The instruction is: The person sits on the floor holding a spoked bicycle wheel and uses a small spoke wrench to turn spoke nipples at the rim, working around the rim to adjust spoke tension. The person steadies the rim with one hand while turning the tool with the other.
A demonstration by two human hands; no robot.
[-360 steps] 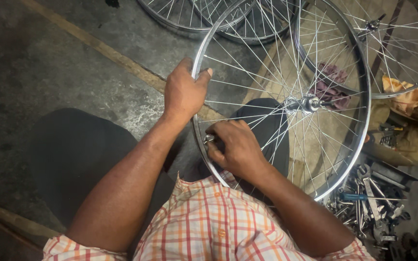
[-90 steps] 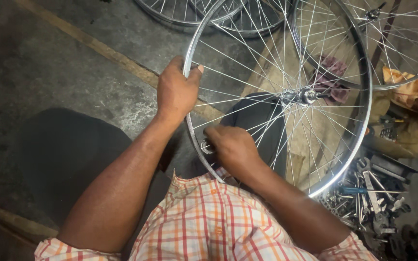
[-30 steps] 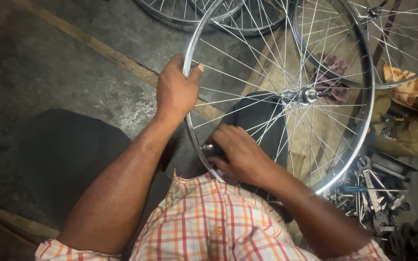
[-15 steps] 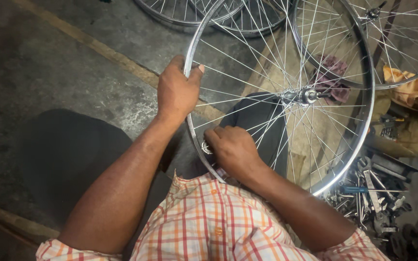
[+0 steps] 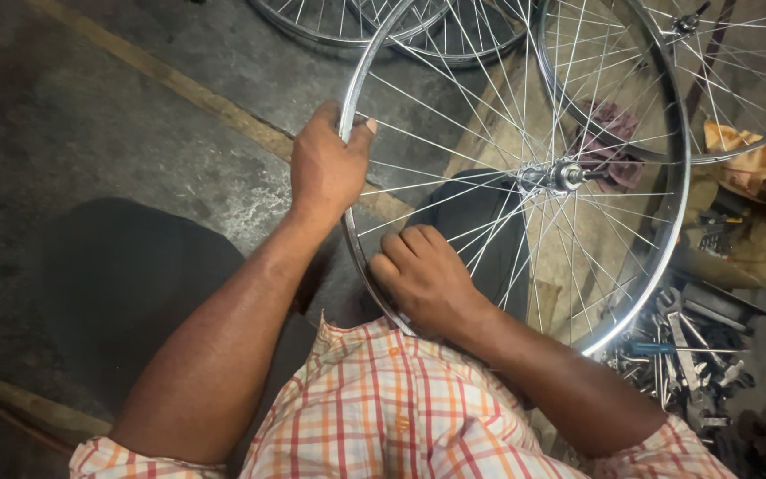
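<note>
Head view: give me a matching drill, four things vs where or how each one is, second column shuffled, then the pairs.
Things:
1. left hand
2. right hand
3. hub
4. pile of metal tools

Places:
A. at the centre of the spokes
B. on the floor, lower right of the wheel
C. gripping the upper left of the rim
D. closed at the lower part of the rim, next to the checked shirt

Pairs: 1-C, 2-D, 3-A, 4-B

I'm looking at a bicycle repair workshop: spoked wheels (image 5: 525, 177) stacked about, a heap of wrenches (image 5: 680, 341) beside an orange rag (image 5: 764, 173), bare concrete floor (image 5: 90, 133).
</note>
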